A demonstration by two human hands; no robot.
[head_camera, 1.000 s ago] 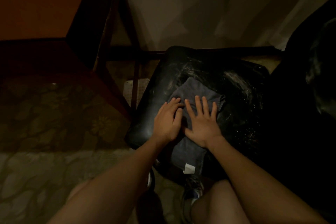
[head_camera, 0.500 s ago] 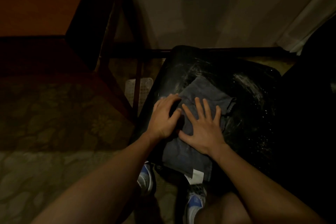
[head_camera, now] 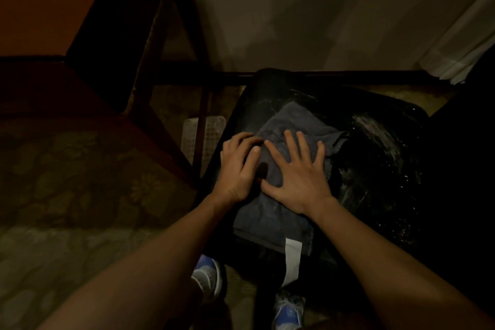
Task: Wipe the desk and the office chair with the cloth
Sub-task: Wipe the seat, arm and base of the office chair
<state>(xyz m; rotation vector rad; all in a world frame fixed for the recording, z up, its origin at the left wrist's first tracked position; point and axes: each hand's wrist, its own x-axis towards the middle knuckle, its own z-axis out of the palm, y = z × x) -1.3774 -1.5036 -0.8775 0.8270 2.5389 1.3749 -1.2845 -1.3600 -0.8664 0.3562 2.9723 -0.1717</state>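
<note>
A dark grey cloth (head_camera: pixel 270 220) with a white tag lies spread on the black seat of the office chair (head_camera: pixel 375 153). The seat shows pale wipe streaks to the right of the cloth. My right hand (head_camera: pixel 298 177) presses flat on the cloth with fingers spread. My left hand (head_camera: pixel 238 166) rests on the cloth's left edge, fingers curled onto it. The wooden desk (head_camera: pixel 40 2) fills the upper left, its top seen from above.
Dark desk legs (head_camera: pixel 198 104) slant down just left of the chair. A patterned carpet (head_camera: pixel 67 182) covers the floor. A pale wall and a curtain (head_camera: pixel 460 45) stand behind the chair. My blue shoes (head_camera: pixel 207 277) show below the seat's front edge.
Both hands have slid the cloth a little to the right and toward the seat's front edge; its tag now hangs over the edge. The camera came closer.
</note>
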